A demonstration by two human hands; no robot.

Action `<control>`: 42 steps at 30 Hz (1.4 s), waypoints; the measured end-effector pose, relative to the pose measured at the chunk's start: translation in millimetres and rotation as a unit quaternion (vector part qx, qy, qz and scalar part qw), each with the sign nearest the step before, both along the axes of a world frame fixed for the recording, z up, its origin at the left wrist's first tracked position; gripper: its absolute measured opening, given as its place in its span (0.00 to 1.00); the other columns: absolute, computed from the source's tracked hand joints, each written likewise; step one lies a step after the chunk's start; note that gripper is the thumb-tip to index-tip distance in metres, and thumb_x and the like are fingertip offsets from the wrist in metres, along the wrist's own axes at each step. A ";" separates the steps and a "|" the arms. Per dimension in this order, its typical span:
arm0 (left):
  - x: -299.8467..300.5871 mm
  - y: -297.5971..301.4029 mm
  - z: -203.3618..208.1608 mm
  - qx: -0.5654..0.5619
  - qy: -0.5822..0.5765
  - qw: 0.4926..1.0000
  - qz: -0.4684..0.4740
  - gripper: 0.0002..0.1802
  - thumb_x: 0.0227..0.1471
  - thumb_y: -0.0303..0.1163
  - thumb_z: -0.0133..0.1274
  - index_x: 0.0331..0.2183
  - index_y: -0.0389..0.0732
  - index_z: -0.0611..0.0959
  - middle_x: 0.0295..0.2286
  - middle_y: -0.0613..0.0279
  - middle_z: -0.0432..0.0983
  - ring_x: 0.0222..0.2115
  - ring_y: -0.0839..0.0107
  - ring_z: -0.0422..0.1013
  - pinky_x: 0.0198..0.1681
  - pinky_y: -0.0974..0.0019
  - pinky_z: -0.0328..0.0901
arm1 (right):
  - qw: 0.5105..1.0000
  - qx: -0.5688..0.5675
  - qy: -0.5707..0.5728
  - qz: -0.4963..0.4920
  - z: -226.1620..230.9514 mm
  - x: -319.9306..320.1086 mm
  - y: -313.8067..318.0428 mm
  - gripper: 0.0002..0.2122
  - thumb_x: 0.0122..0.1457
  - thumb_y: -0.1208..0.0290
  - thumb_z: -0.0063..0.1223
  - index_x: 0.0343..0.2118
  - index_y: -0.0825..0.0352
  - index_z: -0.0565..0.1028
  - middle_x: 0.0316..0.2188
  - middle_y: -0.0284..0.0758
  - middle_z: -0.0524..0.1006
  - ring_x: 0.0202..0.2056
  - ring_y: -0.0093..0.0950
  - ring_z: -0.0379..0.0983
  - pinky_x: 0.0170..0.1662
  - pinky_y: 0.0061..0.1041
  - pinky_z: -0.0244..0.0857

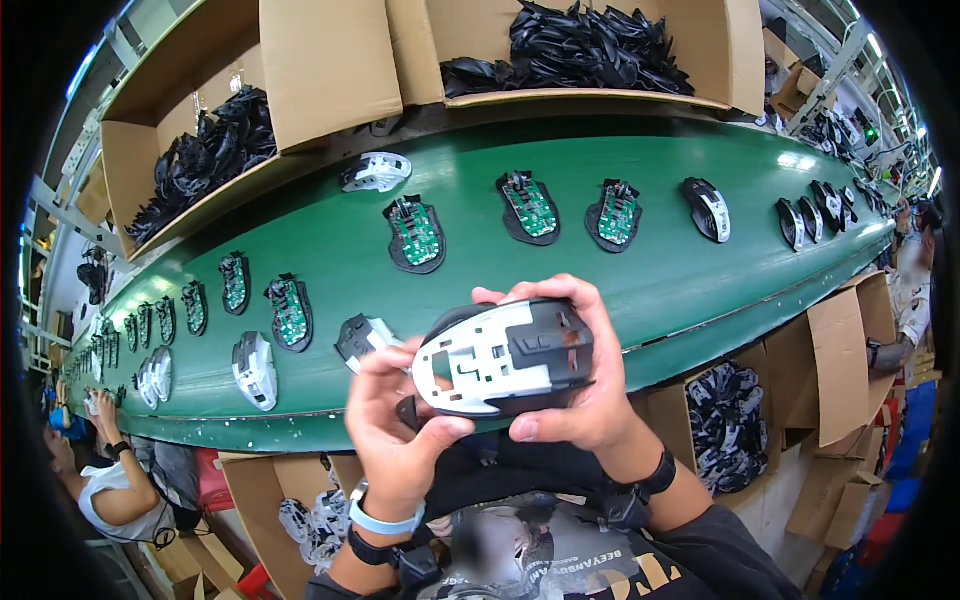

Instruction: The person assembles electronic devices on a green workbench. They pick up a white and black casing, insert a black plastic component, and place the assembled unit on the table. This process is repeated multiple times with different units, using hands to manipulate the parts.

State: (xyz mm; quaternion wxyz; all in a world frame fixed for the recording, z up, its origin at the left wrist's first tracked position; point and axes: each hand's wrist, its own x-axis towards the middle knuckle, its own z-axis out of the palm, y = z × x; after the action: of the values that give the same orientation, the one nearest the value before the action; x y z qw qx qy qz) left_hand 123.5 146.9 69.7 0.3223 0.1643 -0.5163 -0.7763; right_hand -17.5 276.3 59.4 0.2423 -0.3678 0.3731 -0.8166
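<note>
A computer mouse body (490,362) with a white and black top shell is held up over the near edge of the green conveyor belt. My left hand (388,425) is closed on its white rounded end, thumb along the near side. Around the black end wraps my right hand (602,400), thumb in front and fingers over the far side. A small dark piece (407,411) shows by my left palm; whether it is loose or part of the mouse I cannot tell. Just beyond my left fingers lies a grey-and-white mouse shell (362,340) on the belt.
Along the belt (660,290) lie several mouse bases with green circuit boards (416,235), plus white shells (255,370). Cardboard boxes of black parts (600,50) line the far side. Boxes of shells (728,425) stand near me. A co-worker's arm (130,470) reaches in at left.
</note>
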 end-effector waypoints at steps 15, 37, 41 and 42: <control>36.9 24.4 -5.5 0.254 0.076 0.962 -0.061 0.43 0.57 0.47 0.61 0.66 0.39 0.66 0.59 0.51 0.71 0.55 0.57 0.74 0.57 0.52 0.73 | 0.977 0.054 0.183 -0.099 35.9 32.7 13.3 0.37 0.45 0.76 0.79 0.57 0.74 0.68 0.54 0.53 0.78 0.61 0.47 0.72 0.66 0.47 0.65; 39.4 20.9 -0.7 0.063 0.027 0.995 -0.079 0.44 0.59 0.52 0.60 0.65 0.35 0.66 0.59 0.49 0.70 0.59 0.53 0.69 0.64 0.48 0.64 | 0.974 0.072 0.156 -0.148 35.0 43.6 15.1 0.40 0.42 0.73 0.81 0.57 0.72 0.66 0.48 0.46 0.78 0.56 0.44 0.76 0.62 0.48 0.69; 37.3 25.9 9.8 0.175 0.010 0.983 -0.052 0.38 0.54 0.53 0.66 0.55 0.36 0.73 0.42 0.59 0.77 0.33 0.72 0.71 0.35 0.68 0.65 | 0.976 0.074 0.157 -0.127 30.5 37.7 22.7 0.39 0.42 0.70 0.82 0.56 0.74 0.69 0.51 0.50 0.78 0.55 0.42 0.78 0.60 0.42 0.70; 34.6 28.1 8.9 0.189 0.007 0.981 -0.036 0.38 0.52 0.53 0.68 0.52 0.36 0.74 0.37 0.61 0.79 0.28 0.76 0.72 0.28 0.73 0.66 | 0.973 0.091 0.159 -0.139 29.3 38.4 26.0 0.39 0.42 0.70 0.83 0.56 0.74 0.70 0.52 0.51 0.78 0.56 0.42 0.78 0.60 0.41 0.70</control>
State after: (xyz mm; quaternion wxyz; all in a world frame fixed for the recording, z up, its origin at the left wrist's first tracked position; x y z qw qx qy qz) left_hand 158.0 175.0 78.6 0.2612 0.1981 -0.3638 -0.8719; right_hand 20.9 302.2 88.8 0.0966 -0.4139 0.5272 -0.7359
